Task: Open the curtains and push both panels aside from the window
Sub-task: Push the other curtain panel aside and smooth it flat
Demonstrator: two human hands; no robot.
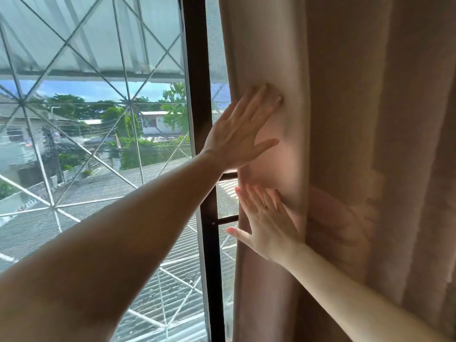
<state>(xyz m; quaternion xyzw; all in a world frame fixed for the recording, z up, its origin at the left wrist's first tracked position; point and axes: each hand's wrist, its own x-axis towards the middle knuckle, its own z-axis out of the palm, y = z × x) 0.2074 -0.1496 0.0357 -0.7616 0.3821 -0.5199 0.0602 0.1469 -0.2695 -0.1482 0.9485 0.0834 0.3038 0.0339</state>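
Daylight pours through the window (93,134): past a criss-cross metal grille (128,102) lie ribbed rooftops, trees and a patch of blue sky under a pale awning.

Against that brightness two bare arms reach to the right. The left hand (237,134) lies flat on the curtain (345,144), fingers spread and pressing into the cloth just inside its leading edge, the thumb stretched out below. It grips nothing; the open palm looks meant to shove the fabric sideways rather than to tug it. Below it, the right hand (269,223) is also open, palm against the cloth, fingertips tucked into a fold and thumb sticking out toward the glass. Whether any finger hooks behind the edge I cannot tell. One hand high and one low on the same fold would keep the edge moving evenly instead of twisting.

The curtain, a beige panel in heavy vertical pleats, is bunched on the right side of the window. Its edge hangs just right of the dark frame post (199,119), with a strip of mesh screen (217,58) still showing between them. The glass to the left is already uncovered, so this panel seems near the end of its travel. No second panel is in view.
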